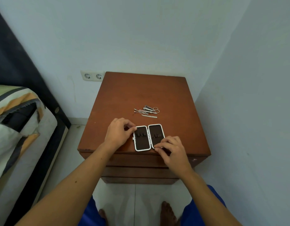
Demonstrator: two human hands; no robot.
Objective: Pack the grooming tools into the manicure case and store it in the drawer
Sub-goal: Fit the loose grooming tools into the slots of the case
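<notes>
Head view: manicure case [148, 137] lies open flat at the surface's [124, 95] near edge. Left hand [119, 132] pinches its far-left corner, right hand [171, 150] its near-right rim. Grooming tools [147, 110] piled just beyond. Advice: keep case pinned flat; load tools singly under the straps.

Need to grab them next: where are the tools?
The tools lie heaped mid-cabinet in the head view, just behind the open case, untouched by either hand.

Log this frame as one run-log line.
stage: case opened | manicure case: flat, empty, near front edge of nightstand | grooming tools: piled behind case | left hand, right hand: on case edges
</notes>
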